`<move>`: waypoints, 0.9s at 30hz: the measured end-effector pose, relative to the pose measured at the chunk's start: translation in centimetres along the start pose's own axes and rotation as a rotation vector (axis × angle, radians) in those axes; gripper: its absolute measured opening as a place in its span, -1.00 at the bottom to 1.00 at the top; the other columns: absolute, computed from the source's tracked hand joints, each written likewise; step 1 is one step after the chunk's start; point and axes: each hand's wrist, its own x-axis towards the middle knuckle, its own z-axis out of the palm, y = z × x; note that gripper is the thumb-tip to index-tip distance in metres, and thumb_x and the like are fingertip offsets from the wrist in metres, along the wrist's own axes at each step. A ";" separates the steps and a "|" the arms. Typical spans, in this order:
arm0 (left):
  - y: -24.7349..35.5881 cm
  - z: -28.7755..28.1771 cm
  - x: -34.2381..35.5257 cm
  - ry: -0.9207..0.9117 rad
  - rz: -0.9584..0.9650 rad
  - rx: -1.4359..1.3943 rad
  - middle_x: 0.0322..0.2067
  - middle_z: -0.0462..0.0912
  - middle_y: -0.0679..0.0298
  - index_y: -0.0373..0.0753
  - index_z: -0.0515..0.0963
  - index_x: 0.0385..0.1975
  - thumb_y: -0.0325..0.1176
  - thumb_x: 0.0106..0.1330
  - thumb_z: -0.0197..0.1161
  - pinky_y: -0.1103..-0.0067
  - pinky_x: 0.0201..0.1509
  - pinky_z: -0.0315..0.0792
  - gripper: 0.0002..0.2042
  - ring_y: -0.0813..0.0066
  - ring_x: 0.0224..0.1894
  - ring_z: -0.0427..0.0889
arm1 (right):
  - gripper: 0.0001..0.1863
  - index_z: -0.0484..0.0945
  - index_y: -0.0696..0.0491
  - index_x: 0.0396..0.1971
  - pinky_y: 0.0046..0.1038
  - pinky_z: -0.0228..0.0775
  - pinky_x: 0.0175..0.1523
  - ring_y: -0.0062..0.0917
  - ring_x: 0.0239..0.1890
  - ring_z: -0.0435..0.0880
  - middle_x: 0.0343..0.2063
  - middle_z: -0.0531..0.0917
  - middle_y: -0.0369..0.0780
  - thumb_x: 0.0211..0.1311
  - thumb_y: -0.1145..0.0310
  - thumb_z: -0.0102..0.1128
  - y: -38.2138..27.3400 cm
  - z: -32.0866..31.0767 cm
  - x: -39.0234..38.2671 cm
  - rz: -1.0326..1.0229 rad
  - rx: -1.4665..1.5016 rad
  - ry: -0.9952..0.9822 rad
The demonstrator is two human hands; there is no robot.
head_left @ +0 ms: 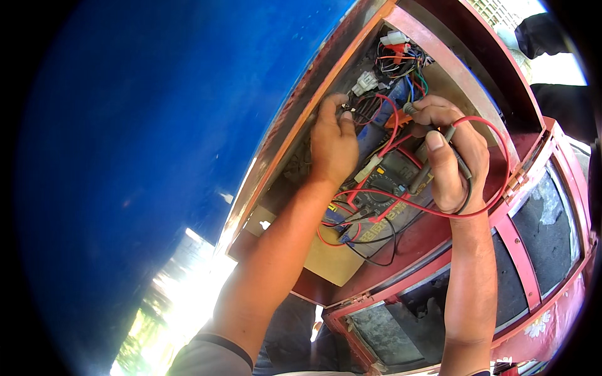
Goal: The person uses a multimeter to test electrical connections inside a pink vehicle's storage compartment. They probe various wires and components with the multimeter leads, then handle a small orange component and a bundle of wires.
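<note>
My left hand [335, 144] reaches into the red metal compartment. Its thumb and index finger pinch a small wire connector [347, 108] at the end of some dark wires; their tips partly cover it. My right hand [454, 163] is closed around multimeter probes [420, 178] with grey handles. From them a red lead [433, 215] loops around the hand, and a black lead runs past the wrist. Below and between my hands lies a multimeter [379, 191] with a dark body, red edge and round dial. It rests on a blue and grey battery [376, 235].
A tangle of coloured wires [407, 66] with white plugs [365, 83] fills the compartment's far end. A raised red lid [495, 56] stands on the right, and a blue panel [169, 113] on the left. Cardboard [326, 257] lies at the near end. Another person's dark sleeve [542, 37] shows at upper right.
</note>
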 end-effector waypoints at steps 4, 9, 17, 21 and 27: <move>-0.9 -0.1 0.6 0.023 0.205 0.234 0.09 0.74 -0.09 -0.38 0.65 0.08 -0.42 0.57 0.19 0.28 0.30 0.52 -0.76 0.00 0.12 0.72 | -0.73 0.63 0.30 -0.15 -0.25 0.55 0.15 -0.19 -0.07 0.73 -0.13 0.73 0.06 0.33 0.39 0.18 0.0 0.1 0.0 -0.001 0.002 0.003; -0.3 0.5 1.8 -0.086 -0.083 0.175 0.04 0.75 -0.16 -0.41 0.66 0.06 -0.34 0.56 0.22 0.18 0.32 0.51 -0.72 -0.23 0.17 0.68 | -0.73 0.63 0.29 -0.14 -0.25 0.55 0.15 -0.19 -0.06 0.73 -0.12 0.73 0.05 0.33 0.39 0.18 0.1 0.1 -0.1 0.001 -0.003 0.009; -0.1 1.4 2.5 0.006 -0.196 0.141 -0.14 0.79 -0.17 -0.35 0.73 -0.04 -0.33 0.52 0.29 0.14 0.12 0.58 -0.77 -0.17 -0.01 0.78 | -0.74 0.65 0.28 -0.14 -0.24 0.56 0.16 -0.17 -0.05 0.74 -0.11 0.74 0.05 0.32 0.41 0.18 0.0 0.1 -0.2 0.017 -0.017 0.009; 0.4 1.2 2.4 0.034 -0.147 0.238 -0.22 0.80 -0.13 -0.32 0.73 -0.14 -0.32 0.50 0.32 0.12 0.06 0.58 -0.81 -0.16 -0.09 0.79 | -0.75 0.64 0.28 -0.14 -0.24 0.56 0.16 -0.17 -0.04 0.74 -0.12 0.73 0.05 0.31 0.42 0.18 -0.1 0.0 -0.1 0.015 -0.009 0.005; 1.0 1.1 2.4 0.037 -0.166 0.295 -0.27 0.80 -0.09 -0.30 0.72 -0.23 -0.30 0.47 0.35 0.11 0.01 0.57 -0.82 -0.15 -0.12 0.78 | -0.76 0.64 0.27 -0.14 -0.24 0.55 0.15 -0.17 -0.06 0.73 -0.12 0.73 0.05 0.30 0.44 0.19 -0.2 0.0 0.0 0.000 0.001 0.004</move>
